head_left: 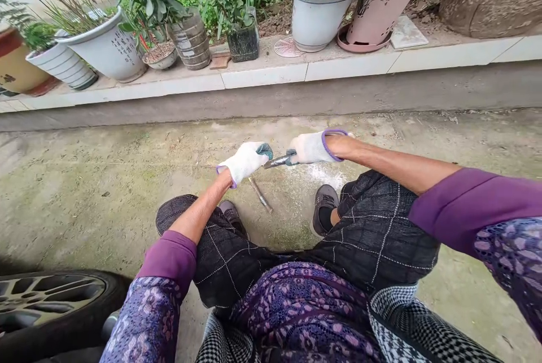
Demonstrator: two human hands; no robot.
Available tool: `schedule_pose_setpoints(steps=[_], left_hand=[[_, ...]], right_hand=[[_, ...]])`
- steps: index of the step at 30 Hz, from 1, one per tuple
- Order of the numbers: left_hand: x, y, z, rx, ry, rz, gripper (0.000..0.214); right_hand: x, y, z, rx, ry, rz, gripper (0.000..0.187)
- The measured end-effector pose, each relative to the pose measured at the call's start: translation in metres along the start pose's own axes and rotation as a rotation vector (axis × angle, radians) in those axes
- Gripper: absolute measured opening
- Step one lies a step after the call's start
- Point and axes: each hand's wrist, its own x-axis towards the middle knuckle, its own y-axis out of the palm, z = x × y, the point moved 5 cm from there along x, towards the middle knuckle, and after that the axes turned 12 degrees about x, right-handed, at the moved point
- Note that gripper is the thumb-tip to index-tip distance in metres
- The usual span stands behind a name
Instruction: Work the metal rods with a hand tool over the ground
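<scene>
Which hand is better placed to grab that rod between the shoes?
Probably the left hand: in view it is nearer the rod, while the right hand holds a dark, shiny tool. Whether the left grips anything is unclear.

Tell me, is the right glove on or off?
On: the white glove covers the right hand, its purple cuff visible at the wrist.

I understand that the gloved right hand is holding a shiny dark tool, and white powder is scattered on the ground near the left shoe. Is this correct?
Not quite: the head view shows the white powder scattered on the ground near the right shoe, not the left shoe. The gloved right hand is indeed holding a shiny dark tool.
</scene>
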Motion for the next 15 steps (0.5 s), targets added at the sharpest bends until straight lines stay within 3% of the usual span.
schedule_pose_setpoints(steps=[6,11,15], left_hand=[[-0.001,-0.007,-0.003,-0.204,-0.164,-0.185,0.009],[-0.006,-0.019,-0.007,-0.521,-0.185,-0.241,0.013],[-0.008,-0.025,-0.004,-0.575,-0.148,-0.28,0.015]], right_hand=[[0.017,-0.026,0.015,-0.347,0.035,-0.288,0.044],[0.02,-0.053,0.031,-0.323,-0.009,-0.453,0.04],[0.02,-0.058,0.038,-0.26,-0.036,-0.469,0.037]])
